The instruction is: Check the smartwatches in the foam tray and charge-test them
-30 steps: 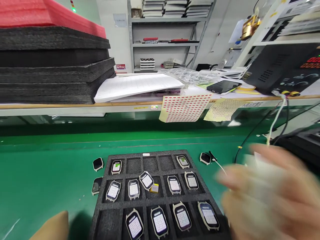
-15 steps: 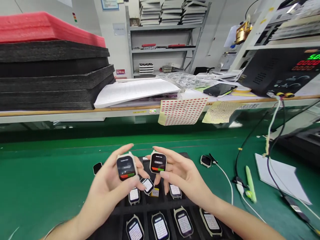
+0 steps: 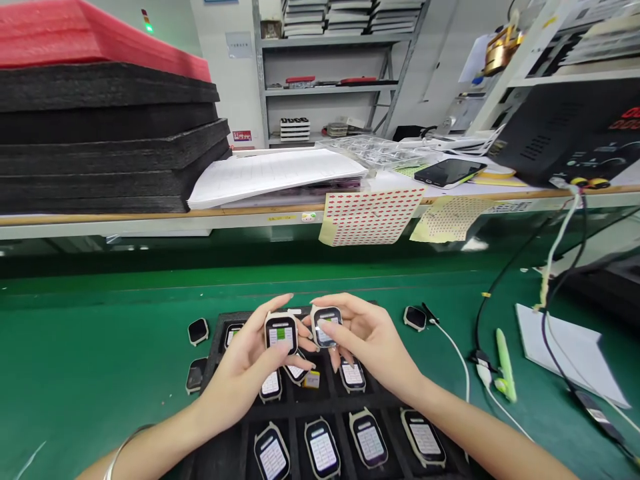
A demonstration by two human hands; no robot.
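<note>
My left hand (image 3: 245, 373) holds a beige smartwatch body (image 3: 281, 332) whose lit screen shows a green block. My right hand (image 3: 367, 340) holds a second watch body (image 3: 326, 325), with the thumb lying across its screen. Both watches are raised side by side above a black foam tray (image 3: 235, 440) on the green mat. Several more watch bodies with lit screens lie in the tray's pockets, such as one in the front row (image 3: 323, 448). A small yellow piece (image 3: 312, 379) sits in a middle pocket.
Two dark watch bodies (image 3: 197, 331) lie left of the tray, another (image 3: 413, 318) to its right with a white cable (image 3: 460, 360). A green pen (image 3: 505, 363), a white sheet (image 3: 565, 350), sticker sheets (image 3: 370, 215), stacked black foam (image 3: 100, 133) and a black power supply (image 3: 565, 133) surround the area.
Both hands came in over the tray, each holding a watch. Since half a second ago the watches sit lower and closer together; the left screen now shows green and my right thumb covers the other.
</note>
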